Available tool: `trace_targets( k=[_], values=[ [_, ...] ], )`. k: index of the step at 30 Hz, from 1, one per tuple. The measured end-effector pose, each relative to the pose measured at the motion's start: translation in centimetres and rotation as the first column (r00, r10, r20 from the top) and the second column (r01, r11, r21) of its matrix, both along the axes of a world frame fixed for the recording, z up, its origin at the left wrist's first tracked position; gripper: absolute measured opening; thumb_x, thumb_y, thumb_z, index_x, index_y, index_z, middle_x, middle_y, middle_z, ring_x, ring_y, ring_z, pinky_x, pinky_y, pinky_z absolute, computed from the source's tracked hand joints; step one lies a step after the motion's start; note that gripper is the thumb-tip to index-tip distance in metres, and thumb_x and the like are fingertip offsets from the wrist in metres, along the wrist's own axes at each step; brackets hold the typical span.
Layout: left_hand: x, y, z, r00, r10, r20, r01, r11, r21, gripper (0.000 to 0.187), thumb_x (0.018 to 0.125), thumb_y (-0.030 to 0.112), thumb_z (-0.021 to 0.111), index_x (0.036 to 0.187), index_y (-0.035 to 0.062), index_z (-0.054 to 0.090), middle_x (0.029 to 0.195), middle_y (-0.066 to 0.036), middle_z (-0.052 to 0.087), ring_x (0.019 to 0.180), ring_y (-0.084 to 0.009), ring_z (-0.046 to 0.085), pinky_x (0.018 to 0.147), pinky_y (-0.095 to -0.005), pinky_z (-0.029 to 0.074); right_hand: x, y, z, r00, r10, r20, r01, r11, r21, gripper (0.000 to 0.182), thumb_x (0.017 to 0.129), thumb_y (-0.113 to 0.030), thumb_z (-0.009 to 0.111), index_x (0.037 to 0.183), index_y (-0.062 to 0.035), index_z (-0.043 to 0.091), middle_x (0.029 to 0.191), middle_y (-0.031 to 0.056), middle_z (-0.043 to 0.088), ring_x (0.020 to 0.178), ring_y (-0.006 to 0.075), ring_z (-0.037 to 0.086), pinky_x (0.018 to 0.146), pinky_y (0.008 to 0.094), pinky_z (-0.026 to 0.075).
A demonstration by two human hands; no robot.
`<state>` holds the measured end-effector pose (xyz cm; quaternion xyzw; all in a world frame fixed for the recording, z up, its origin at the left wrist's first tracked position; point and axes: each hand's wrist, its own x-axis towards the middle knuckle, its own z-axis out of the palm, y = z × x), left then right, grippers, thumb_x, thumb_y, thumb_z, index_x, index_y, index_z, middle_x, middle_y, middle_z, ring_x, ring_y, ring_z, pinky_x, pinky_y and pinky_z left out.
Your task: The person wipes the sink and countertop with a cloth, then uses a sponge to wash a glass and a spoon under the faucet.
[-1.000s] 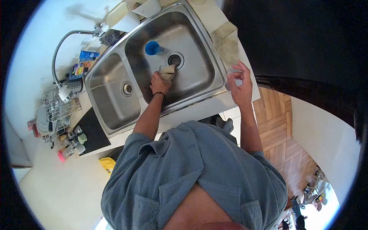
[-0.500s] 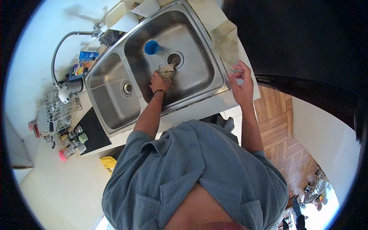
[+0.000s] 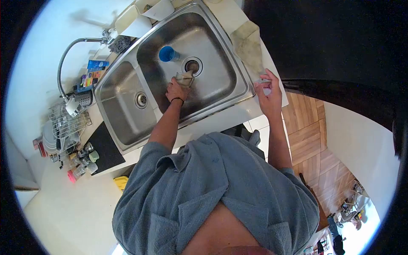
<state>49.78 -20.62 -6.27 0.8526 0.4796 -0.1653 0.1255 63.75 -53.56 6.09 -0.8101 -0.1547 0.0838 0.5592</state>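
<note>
My left hand [image 3: 176,90] is closed around a clear drinking glass [image 3: 184,79] low over the right-hand basin of the steel sink [image 3: 207,36]. The glass is tilted with its mouth toward the drain [image 3: 192,66], and cloudy beige liquid runs from it there. A blue cup [image 3: 167,54] stands in the same basin, a little beyond the glass. My right hand [image 3: 270,94] hovers by the counter's right edge, fingers curled in a pinch. Something small and whitish shows between them, but I cannot tell what it is. A stained cloth [image 3: 247,44] lies on the counter just beyond those fingertips.
A smaller basin [image 3: 123,100] adjoins on the left. The flexible faucet [image 3: 63,63] arches beside it. White containers [image 3: 131,21] line the sink's back edge. Farther left are a wire dish rack [image 3: 68,121], several jars [image 3: 85,161] and a black mat [image 3: 106,151].
The glass in my left hand has tipped further toward the drain, and less liquid shows in it. My right hand keeps its pinched pose. The view has shifted slightly.
</note>
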Motion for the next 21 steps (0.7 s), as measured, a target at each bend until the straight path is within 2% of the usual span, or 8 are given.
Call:
trace_targets(
  k=[5, 13, 16, 21],
  values=[
    [0.5, -0.2, 1.0, 0.999, 0.018, -0.032, -0.018, 1.000, -0.009, 0.083, 0.067, 0.039, 0.077, 0.135, 0.0172, 0.034, 0.127, -0.015, 0.054, 0.122, -0.0335, 0.051, 0.098, -0.0509, 0.043, -0.2, -0.1, -0.3, 1.000, -0.008, -0.016, 0.009, 1.000, 0.024, 0.054, 0.086, -0.011, 0.069, 0.135, -0.0029, 0.047, 0.114, 0.0138, 0.063, 0.083, 0.0192, 0.064, 0.079, 0.0338, 0.051],
    [0.7, 0.3, 0.6, 0.998, 0.001, -0.061, -0.001, 1.000, 0.010, 0.083, 0.069, 0.043, 0.077, 0.136, 0.0180, 0.036, 0.128, -0.017, 0.053, 0.124, -0.0336, 0.051, 0.100, -0.0508, 0.041, -0.5, -0.5, -0.5, 1.000, -0.008, 0.003, 0.008, 1.000, -0.030, 0.055, 0.087, -0.013, 0.069, 0.136, -0.0029, 0.046, 0.115, 0.0141, 0.062, 0.085, 0.0196, 0.063, 0.079, 0.0339, 0.051],
    [1.0, 0.3, 1.3, 0.996, -0.012, -0.088, 0.009, 1.000, -0.028, 0.085, 0.069, 0.043, 0.077, 0.139, 0.0190, 0.035, 0.130, -0.017, 0.052, 0.126, -0.0329, 0.049, 0.101, -0.0495, 0.041, -0.6, -0.5, -0.6, 1.000, -0.007, -0.004, 0.007, 0.999, -0.035, 0.055, 0.088, -0.014, 0.069, 0.136, -0.0028, 0.046, 0.115, 0.0143, 0.062, 0.085, 0.0199, 0.063, 0.079, 0.0341, 0.051],
    [1.3, 0.6, 1.0, 0.990, -0.056, -0.128, 0.057, 0.998, 0.002, 0.093, 0.069, 0.045, 0.077, 0.145, 0.0213, 0.030, 0.131, -0.017, 0.051, 0.128, -0.0320, 0.048, 0.102, -0.0469, 0.040, -0.7, -0.7, -0.9, 1.000, -0.004, 0.006, 0.005, 0.998, -0.058, 0.055, 0.088, -0.014, 0.069, 0.136, -0.0027, 0.045, 0.115, 0.0146, 0.062, 0.084, 0.0198, 0.064, 0.077, 0.0341, 0.052]
  ],
)
